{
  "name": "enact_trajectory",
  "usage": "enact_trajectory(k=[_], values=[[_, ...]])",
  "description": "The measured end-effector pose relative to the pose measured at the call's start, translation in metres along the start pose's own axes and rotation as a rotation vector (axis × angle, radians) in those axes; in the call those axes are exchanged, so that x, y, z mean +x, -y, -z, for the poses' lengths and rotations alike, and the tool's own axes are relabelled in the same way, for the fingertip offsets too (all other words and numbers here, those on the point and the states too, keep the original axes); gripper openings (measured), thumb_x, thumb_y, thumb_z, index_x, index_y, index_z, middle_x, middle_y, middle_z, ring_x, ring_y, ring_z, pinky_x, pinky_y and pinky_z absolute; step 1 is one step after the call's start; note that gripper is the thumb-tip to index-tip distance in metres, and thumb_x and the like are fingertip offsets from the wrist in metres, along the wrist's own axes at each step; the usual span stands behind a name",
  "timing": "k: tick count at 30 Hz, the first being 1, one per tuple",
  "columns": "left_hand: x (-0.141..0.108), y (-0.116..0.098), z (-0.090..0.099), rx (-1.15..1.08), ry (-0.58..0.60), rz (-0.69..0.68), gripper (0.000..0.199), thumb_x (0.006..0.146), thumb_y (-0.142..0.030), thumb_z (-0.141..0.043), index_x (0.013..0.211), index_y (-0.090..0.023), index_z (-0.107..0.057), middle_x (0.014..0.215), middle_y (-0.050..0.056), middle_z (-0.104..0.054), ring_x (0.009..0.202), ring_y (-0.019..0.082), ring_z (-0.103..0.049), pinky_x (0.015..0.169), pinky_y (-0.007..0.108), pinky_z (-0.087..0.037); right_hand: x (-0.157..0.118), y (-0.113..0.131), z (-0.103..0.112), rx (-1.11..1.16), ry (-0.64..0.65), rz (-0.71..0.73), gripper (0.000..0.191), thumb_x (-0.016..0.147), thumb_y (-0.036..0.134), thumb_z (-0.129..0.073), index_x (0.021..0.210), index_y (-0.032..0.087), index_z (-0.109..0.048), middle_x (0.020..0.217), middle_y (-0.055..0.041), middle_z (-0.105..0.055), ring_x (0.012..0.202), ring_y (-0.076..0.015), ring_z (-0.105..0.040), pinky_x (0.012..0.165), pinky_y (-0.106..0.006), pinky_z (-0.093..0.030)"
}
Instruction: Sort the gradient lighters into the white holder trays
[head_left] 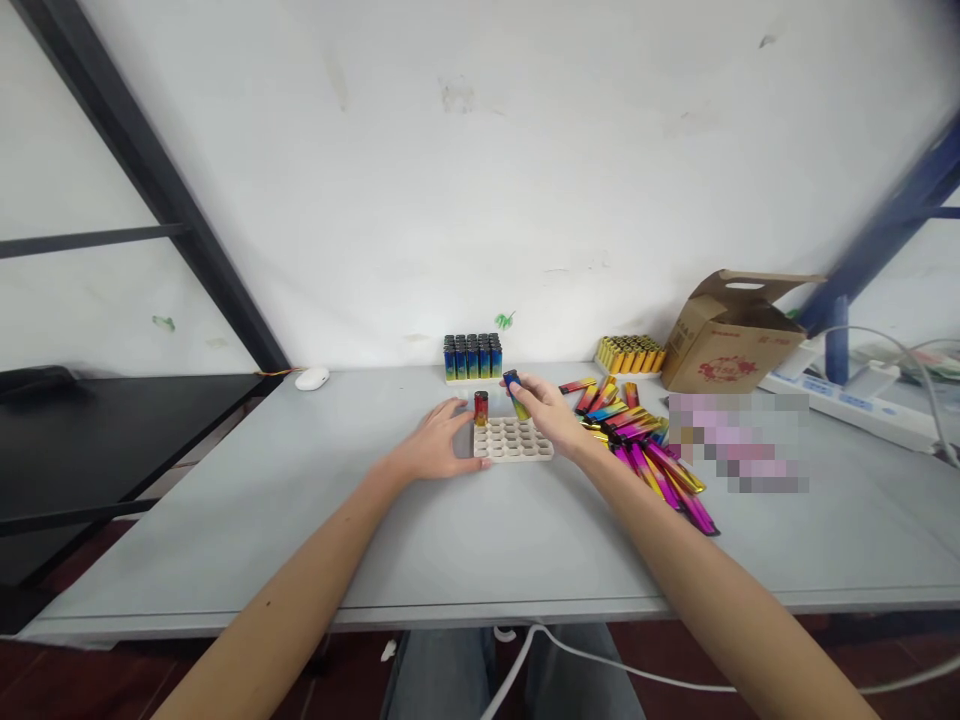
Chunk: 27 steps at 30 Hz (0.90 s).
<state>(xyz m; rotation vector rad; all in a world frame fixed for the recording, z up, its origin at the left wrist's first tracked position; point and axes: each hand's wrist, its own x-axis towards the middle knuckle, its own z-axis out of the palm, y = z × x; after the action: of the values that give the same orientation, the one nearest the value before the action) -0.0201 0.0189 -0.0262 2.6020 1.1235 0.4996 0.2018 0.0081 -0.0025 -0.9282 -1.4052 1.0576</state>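
A white tray with rows of holes [514,440] lies on the grey table. One red lighter [481,408] stands upright in its back left corner. My left hand [442,442] rests at the tray's left side, fingers apart, the thumb at the front left corner. Over the back right part of the tray, my right hand [546,405] pinches a blue and yellow lighter [516,394], slightly tilted. Right of that hand lies a loose pile of colourful lighters [637,430].
Against the wall stand a tray of blue lighters [472,358] and one of yellow lighters [631,355]. An open cardboard box [731,345], a white power strip [855,405] and cables are at the right. A white object [312,379] sits back left.
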Motion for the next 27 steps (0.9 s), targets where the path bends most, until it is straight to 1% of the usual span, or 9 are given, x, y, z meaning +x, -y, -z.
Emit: enact_trajectory(k=[2, 7, 11, 16, 21, 24, 27], values=[[0.0, 0.0, 0.0, -0.006, -0.001, -0.007, 0.08, 0.074, -0.065, -0.07, 0.138, -0.023, -0.049, 0.148, 0.015, -0.039, 0.141, 0.039, -0.031, 0.116, 0.055, -0.029, 0.0, -0.003, 0.001, -0.094, 0.035, 0.066, 0.026, 0.081, 0.041, -0.064, 0.094, 0.019, -0.068, 0.094, -0.004, -0.069, 0.092, -0.0187, -0.061, 0.087, -0.031, -0.044], [0.001, 0.002, -0.001, -0.048, -0.012, -0.022, 0.078, 0.071, -0.063, -0.074, 0.135, -0.026, -0.051, 0.146, 0.012, -0.042, 0.139, 0.037, -0.035, 0.116, 0.053, -0.03, -0.001, -0.011, 0.002, -0.189, 0.112, 0.108, 0.023, 0.083, 0.037, -0.062, 0.091, 0.017, -0.07, 0.085, -0.0031, -0.07, 0.079, -0.0176, -0.061, 0.076, -0.03, -0.046], [0.001, 0.003, -0.002, -0.051, -0.005, -0.008, 0.078, 0.071, -0.066, -0.072, 0.135, -0.026, -0.051, 0.146, 0.012, -0.041, 0.14, 0.036, -0.034, 0.116, 0.052, -0.03, -0.002, -0.015, 0.0, -0.304, 0.098, 0.155, 0.021, 0.087, 0.032, -0.057, 0.094, 0.018, -0.07, 0.086, -0.0031, -0.071, 0.08, -0.0177, -0.062, 0.073, -0.029, -0.046], [0.001, 0.005, -0.003, -0.034, 0.014, 0.007, 0.082, 0.071, -0.069, -0.07, 0.136, -0.024, -0.05, 0.146, 0.014, -0.04, 0.142, 0.037, -0.029, 0.116, 0.054, -0.029, -0.005, -0.012, -0.005, -0.481, 0.131, 0.203, 0.019, 0.089, 0.027, -0.052, 0.095, 0.02, -0.069, 0.09, -0.0038, -0.072, 0.08, -0.0183, -0.062, 0.076, -0.03, -0.045], [0.001, 0.004, -0.002, -0.033, 0.0, -0.001, 0.08, 0.071, -0.067, -0.072, 0.136, -0.024, -0.05, 0.144, 0.014, -0.043, 0.141, 0.037, -0.032, 0.116, 0.053, -0.03, -0.004, -0.012, -0.003, -0.608, 0.112, 0.228, 0.015, 0.089, 0.029, -0.054, 0.088, 0.021, -0.067, 0.085, -0.0034, -0.071, 0.077, -0.0192, -0.06, 0.076, -0.03, -0.041], [0.001, 0.003, -0.001, -0.03, -0.004, -0.002, 0.08, 0.071, -0.068, -0.071, 0.136, -0.025, -0.051, 0.144, 0.013, -0.043, 0.141, 0.037, -0.033, 0.116, 0.054, -0.03, -0.002, -0.014, 0.0, -0.675, 0.136, 0.258, 0.014, 0.09, 0.028, -0.054, 0.084, 0.023, -0.065, 0.08, -0.0024, -0.068, 0.073, -0.0187, -0.056, 0.073, -0.028, -0.039], [0.001, 0.003, -0.001, -0.024, -0.001, -0.004, 0.08, 0.072, -0.069, -0.07, 0.135, -0.024, -0.052, 0.145, 0.014, -0.043, 0.142, 0.037, -0.031, 0.117, 0.053, -0.029, -0.001, -0.016, 0.001, -0.718, 0.148, 0.239, 0.014, 0.09, 0.027, -0.054, 0.079, 0.023, -0.063, 0.072, -0.0011, -0.064, 0.067, -0.0174, -0.052, 0.068, -0.027, -0.036]])
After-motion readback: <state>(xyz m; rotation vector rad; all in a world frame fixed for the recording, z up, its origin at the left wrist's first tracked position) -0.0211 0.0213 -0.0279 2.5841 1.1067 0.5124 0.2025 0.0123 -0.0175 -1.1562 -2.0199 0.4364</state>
